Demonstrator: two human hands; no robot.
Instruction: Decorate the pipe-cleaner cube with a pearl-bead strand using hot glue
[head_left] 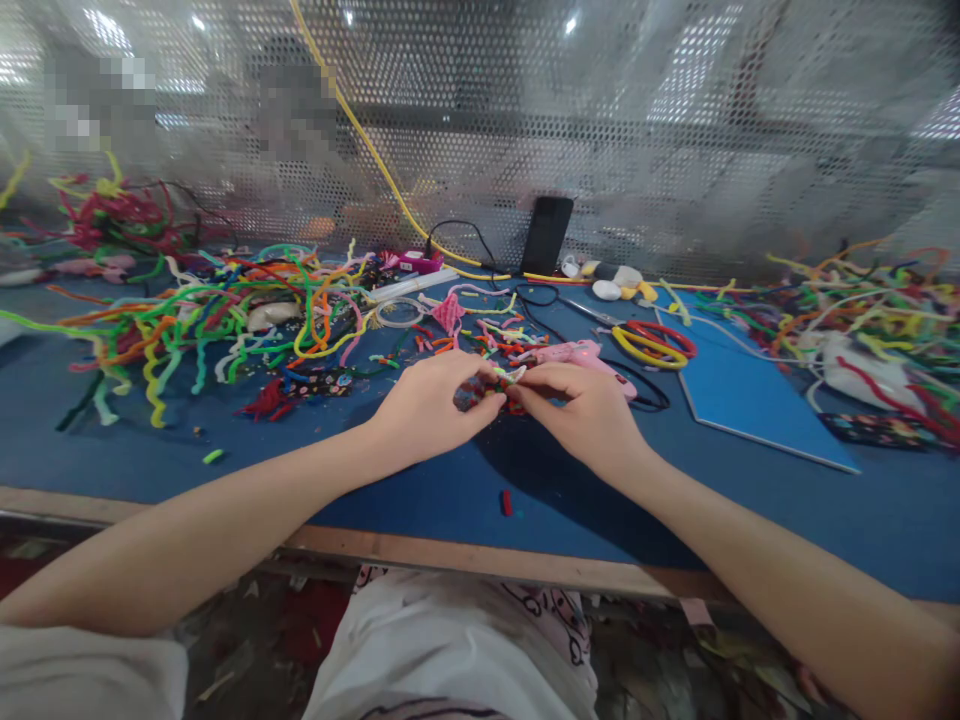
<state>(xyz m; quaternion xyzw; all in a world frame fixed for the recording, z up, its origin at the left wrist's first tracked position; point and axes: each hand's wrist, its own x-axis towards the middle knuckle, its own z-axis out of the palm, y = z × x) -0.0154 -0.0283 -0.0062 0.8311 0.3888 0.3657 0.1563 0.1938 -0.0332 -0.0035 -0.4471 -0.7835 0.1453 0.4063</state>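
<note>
Head view: a small multicoloured pipe-cleaner piece (501, 385) is pinched between both hands just above the blue desk (420, 490), near its middle. The left hand (431, 405) is curled with its fingertips closed on the left side of the piece, and the right hand (585, 410) is closed on its right side, so that the two thumbs nearly meet over it. Each grip is narrow and tight on the piece; most of it is hidden by the fingers, and only red, white and green bits can be made out.

Just behind the right hand a pink glue gun (581, 353) is laid on the desk, with a black cable looped beside it. Red and yellow rings (654, 343) are seen further right, next to a blue sheet (750, 400). A large tangle of coloured pipe cleaners (225, 310) is spread over the left of the desk, and another heap (862, 310) is piled at the right. A short red scrap (507, 502) is left on the desk below the hands, and a green scrap (213, 456) lies well to the left. A black phone (547, 235) is propped against the perforated screen (675, 150) at the back, across which a yellow cord (360, 130) is run.
</note>
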